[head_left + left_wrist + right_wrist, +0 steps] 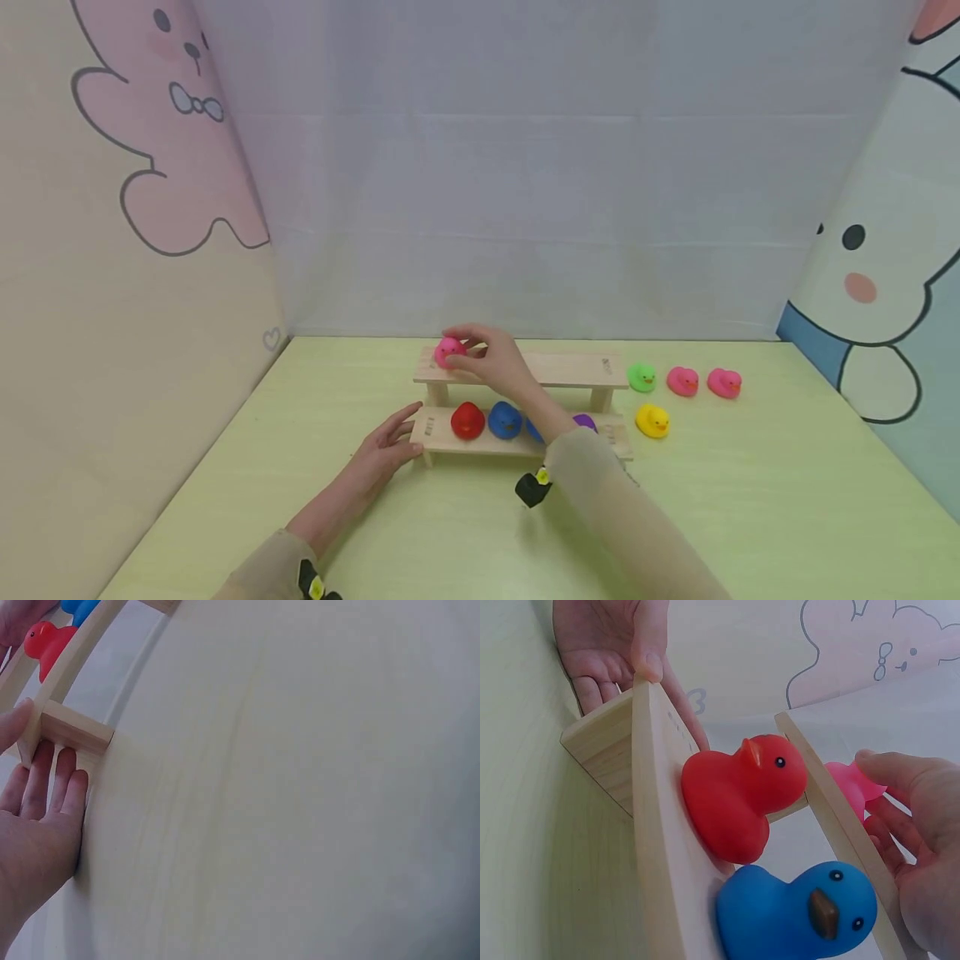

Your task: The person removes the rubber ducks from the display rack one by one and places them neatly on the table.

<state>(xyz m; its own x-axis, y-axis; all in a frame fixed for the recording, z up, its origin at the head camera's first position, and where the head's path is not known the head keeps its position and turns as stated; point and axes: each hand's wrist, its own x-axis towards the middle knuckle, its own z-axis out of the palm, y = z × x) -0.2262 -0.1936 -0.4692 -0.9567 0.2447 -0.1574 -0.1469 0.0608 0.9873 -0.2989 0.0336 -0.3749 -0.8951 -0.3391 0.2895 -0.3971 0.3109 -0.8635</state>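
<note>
Right hand pinches the pink duck, thumb on the near side, fingers behind; gap narrow, 1 duck wide. Left hand grips the end of the front shelf, forward of the back shelf at its left end, thumb uppermost.

Back shelf: pale wood plank on legs. Probably stiff, light enough to shift if knocked. Front shelf likely handles the same; steadiest taken by an end.

Pink duck: at the back shelf's left end, over the plank; cannot tell whether its base bears weight there. Likely soft, hollow rubber: light, gives under a squeeze, hard to break, perhaps slightly slick. Best hold: body flanks, 2 sides, gentle pressure, base left free to sit flat. Head looks a poorer hold, small and round.

Looks: plain bright pink, rounded body, smaller round head, face toward the back shelf's near side. Smallest marks: 2 dark eyes. Beak too small to judge.
</note>
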